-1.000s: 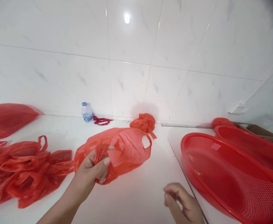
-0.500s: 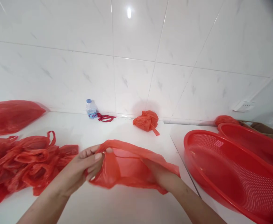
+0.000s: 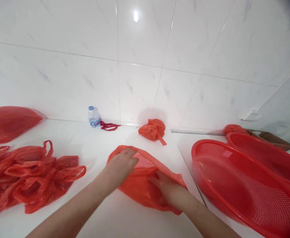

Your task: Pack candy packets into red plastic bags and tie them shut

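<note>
A thin red plastic bag [image 3: 145, 193] lies on the white table in front of me, its mouth spread apart. My left hand [image 3: 121, 167] is at the left end of the mouth, its fingers loosely bent and reaching over the inside. Some of its fingertips are hard to make out. My right hand [image 3: 169, 190] rests in the right part of the mouth with fingers stretched and apart, touching the plastic. A heap of red plastic bags [image 3: 35, 175] with loop handles lies to the left.
By the tiled wall stand a small water bottle [image 3: 94, 117], a dark red strap [image 3: 109, 126] and a knotted red bag [image 3: 153, 129]. A full-looking red bag [image 3: 9, 124] lies far left. On the right are two red plastic baskets [image 3: 197, 148], with a cardboard box [image 3: 271, 138] behind.
My left hand has let go of the bag's left edge and moved right, over the mouth. The right hand's fingers have come into view. The bag has settled lower and flatter.
</note>
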### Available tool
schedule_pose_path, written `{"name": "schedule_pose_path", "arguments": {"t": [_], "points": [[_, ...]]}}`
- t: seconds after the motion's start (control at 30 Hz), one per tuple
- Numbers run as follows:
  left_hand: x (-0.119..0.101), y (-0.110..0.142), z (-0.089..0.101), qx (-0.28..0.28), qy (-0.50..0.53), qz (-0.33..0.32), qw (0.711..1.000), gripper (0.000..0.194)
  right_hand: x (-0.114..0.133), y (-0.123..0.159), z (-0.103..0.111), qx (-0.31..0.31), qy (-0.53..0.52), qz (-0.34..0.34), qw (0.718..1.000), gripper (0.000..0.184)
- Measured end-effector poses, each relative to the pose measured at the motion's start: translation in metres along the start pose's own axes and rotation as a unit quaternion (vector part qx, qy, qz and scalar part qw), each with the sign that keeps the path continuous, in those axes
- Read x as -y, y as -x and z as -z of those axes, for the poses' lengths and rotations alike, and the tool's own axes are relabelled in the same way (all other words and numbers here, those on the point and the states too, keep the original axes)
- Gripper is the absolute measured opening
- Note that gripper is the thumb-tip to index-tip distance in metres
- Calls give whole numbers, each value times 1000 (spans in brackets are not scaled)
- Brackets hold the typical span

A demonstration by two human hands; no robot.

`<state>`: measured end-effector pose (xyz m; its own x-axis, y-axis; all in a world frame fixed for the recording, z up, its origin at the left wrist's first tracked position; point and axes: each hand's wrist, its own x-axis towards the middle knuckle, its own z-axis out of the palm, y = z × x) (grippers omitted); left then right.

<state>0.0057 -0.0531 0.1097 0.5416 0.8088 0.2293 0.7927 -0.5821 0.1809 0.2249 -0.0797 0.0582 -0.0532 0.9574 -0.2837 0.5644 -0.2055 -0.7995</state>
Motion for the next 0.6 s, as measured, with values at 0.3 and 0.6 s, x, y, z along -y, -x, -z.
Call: {"name": "schedule_pose_path", "arguments": {"t": [0.3,0.6], "points": [[31,-12,-28,118,58,30,991,69,23,-2,35,20,132,152,979,45],[42,5,-63,91,90,-10,992,50,-41,-85,8,-95,-38,164,981,18]]}}
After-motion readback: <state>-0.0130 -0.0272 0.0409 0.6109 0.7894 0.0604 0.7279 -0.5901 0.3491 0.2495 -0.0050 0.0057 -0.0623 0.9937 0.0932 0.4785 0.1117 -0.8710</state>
